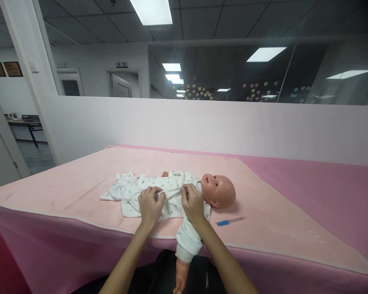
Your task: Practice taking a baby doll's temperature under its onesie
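A baby doll [218,191] lies on its back with its head to the right, wearing a white printed baby garment [131,200]. At the garment's front, my left hand [151,204] pinches a fold of the cloth between thumb and fingers. Nearer the doll's neck, my right hand [192,202] grips the same cloth, and an edge of it is drawn taut between both hands. One sleeved doll arm [188,241] hangs over the table's near edge, partly under my right wrist. The fingertips hide exactly what part of the garment is pinched.
A blue-capped pen [223,223] lies right of the doll, close to my right forearm. Beneath everything spreads a peach mat [79,183] over a pink tablecloth [334,188]. Behind the table rises a low white wall [202,126] topped with glass.
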### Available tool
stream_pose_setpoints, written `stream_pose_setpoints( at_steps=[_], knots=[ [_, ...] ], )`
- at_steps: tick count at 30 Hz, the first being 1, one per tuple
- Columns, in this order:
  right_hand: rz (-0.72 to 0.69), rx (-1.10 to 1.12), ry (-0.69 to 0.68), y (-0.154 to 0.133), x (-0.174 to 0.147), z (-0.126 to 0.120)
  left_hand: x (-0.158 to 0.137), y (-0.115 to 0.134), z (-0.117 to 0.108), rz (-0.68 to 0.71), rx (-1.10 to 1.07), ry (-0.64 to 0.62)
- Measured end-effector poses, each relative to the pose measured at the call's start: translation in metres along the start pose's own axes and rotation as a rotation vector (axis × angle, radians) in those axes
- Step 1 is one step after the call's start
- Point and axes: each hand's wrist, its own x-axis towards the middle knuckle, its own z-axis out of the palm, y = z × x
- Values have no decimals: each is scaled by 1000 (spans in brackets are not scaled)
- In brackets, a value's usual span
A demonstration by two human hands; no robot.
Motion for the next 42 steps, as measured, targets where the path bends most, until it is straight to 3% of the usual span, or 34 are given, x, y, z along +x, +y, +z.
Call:
stream_pose_setpoints(
  at_steps=[5, 9, 11, 18, 29, 37, 42],
  knots=[
    [-93, -90, -56, -6, 2, 0, 1, -12, -11, 45, -151, -116],
    [-353, -195, -310, -21, 7, 8, 1, -17, -9, 32, -347, -83],
    [-391, -207, -384, -28, 8, 15, 0, -19, -7, -1, -446, -56],
    [-241, -36, -309, -22, 2, 27, -2, -19, -6, -29, -510, -39],
    [-186, -73, -314, -21, 2, 29, -3, -16, -8, -1, -394, -66],
    [-295, -155, -340, -23, 3, 28, -3, -17, -7, -7, -332, -61],
    [-285, -171, -345, -21, 2, 31, -3, -16, -7, -3, -322, -62]
  ],
)
